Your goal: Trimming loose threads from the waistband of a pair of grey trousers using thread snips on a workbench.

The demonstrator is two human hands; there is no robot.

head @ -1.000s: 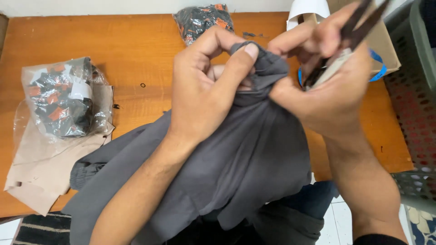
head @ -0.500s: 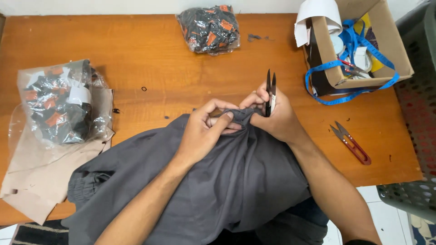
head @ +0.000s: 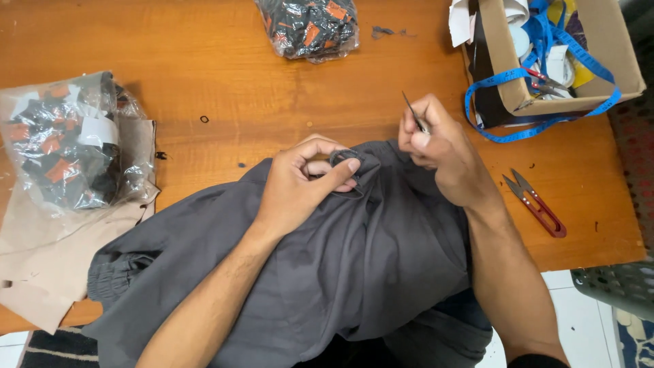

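Grey garment [head: 354, 259] pinched by left hand [head: 300, 187], snips [head: 414, 112] in right hand [head: 443, 153].

Bystanders on the wooden table [head: 225, 61]
Two clear bags of dark pieces [head: 71, 146] [head: 310, 27], a cardboard box [head: 552, 58] with blue measuring tape [head: 545, 123], and red-handled snips [head: 535, 202].

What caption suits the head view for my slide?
Left hand pinches grey garment on wooden table; right hand holds small snips.

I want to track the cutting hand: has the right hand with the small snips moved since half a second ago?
Yes. The right hand with the snips has drawn rightward, toward the cardboard box, away from the left hand pinching the grey garment.
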